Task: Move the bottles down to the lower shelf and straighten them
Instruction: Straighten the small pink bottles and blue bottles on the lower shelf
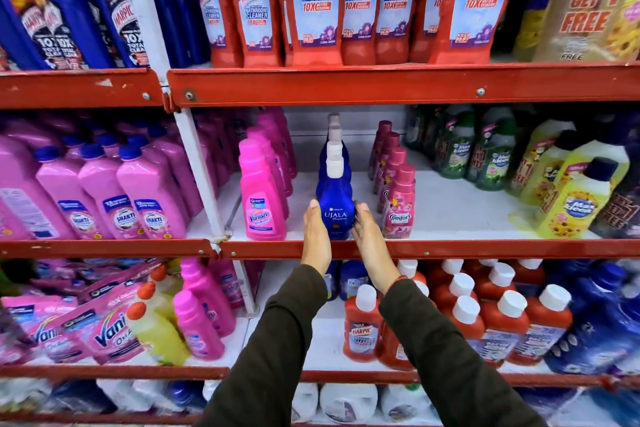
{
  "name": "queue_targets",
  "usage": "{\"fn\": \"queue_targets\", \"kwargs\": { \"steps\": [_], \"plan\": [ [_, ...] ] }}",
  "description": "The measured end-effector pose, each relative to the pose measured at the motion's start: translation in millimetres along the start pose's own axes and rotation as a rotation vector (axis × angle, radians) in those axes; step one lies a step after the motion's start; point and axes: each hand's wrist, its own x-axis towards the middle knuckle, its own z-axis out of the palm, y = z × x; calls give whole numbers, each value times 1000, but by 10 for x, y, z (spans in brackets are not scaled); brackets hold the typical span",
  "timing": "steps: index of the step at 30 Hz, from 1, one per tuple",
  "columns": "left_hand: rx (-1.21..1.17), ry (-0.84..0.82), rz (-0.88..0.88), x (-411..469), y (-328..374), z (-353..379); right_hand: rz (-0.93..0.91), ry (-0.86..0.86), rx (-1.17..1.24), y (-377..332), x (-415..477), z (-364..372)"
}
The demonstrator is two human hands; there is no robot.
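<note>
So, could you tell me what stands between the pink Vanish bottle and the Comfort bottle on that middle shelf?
In the head view, the blue Ujala bottle stands between them, with the left hand and right hand flanking it.

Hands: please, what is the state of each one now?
Left hand: open, flat against the left side of the blue Ujala bottle.
Right hand: open, against its right side.

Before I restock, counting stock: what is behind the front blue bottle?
Behind the front blue bottle, about three more white-capped blue bottles stand in line. Their bodies are mostly covered.
</note>
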Motion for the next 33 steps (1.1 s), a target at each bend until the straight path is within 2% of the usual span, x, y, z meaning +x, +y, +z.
{"fn": "queue_targets", "kwargs": {
  "steps": [8, 10, 13, 15, 20, 25, 27, 29, 31, 33],
  "plan": [
    [30, -6, 57, 0, -2, -39, -38, 18, -52, 8, -5, -19],
    [59, 4, 103, -29, -2, -64, -87, 108, -76, 26, -37, -4],
    [109, 82, 207, -92, 1, -147, -290, 302, -82, 66, -116, 34],
    [61, 150, 259, -125, 30, -234, -353, 333, -50, 78, -137, 84],
    [-8, 309, 377, -230, 113, -523, -330, 166, -50, 161, -183, 400],
    [45, 490, 514, -136, 211, -922, -113, -97, -130, 347, -110, 799],
    [80, 459, 426, -23, 271, -1081, -18, -152, -116, 345, -60, 956],
    [65, 352, 276, 92, 319, -1214, 38, -175, -88, 338, -11, 1070],
    [12, 241, 160, 182, 355, -1298, 55, -188, -85, 350, 28, 1146],
    [32, 150, 124, 227, 378, -1329, 53, -190, -94, 377, 53, 1179]
  ]
}}
